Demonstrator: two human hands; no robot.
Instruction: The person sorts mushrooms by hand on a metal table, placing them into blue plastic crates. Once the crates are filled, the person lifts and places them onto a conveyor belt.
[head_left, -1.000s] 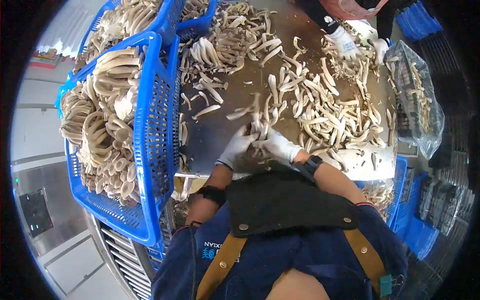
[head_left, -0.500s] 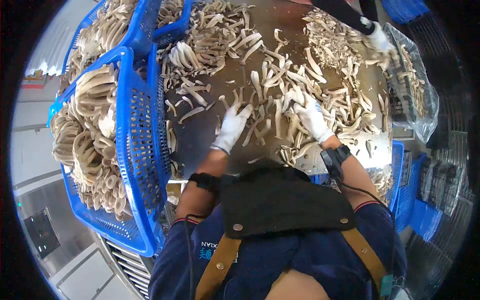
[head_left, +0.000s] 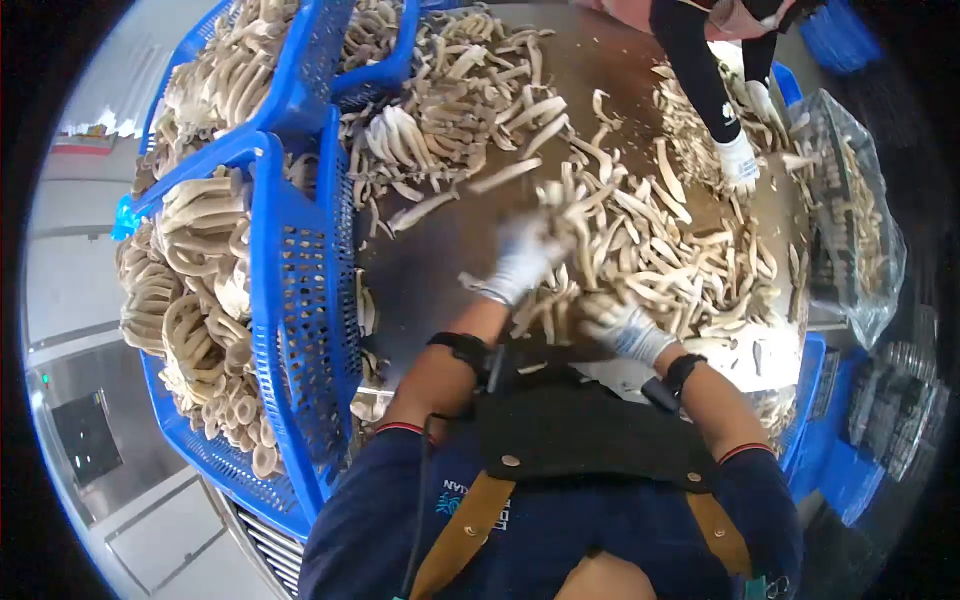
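Note:
My left hand (head_left: 525,258), in a white glove, is at the left edge of a loose heap of long-stemmed mushrooms (head_left: 640,235) on the metal table. Motion smears its fingers, so I cannot make out whether they hold anything. My right hand (head_left: 630,330), also gloved, lies at the near edge of the same heap. Its fingers stretch leftward over a few mushrooms; their tips are blurred, and no firm grip shows. Several stems lie between and in front of the two hands.
Blue baskets (head_left: 300,280) full of mushroom clusters stand along the left side. A second mushroom pile (head_left: 440,120) lies at the back left. Across the table, a co-worker's gloved hand (head_left: 737,165) is over smaller pieces, beside a plastic-lined crate (head_left: 850,210).
My left hand has moved right and slightly down; my right hand has come down to the heap's near edge. Mushrooms near the left hand have shifted rightward. The co-worker's hand has moved toward the pieces.

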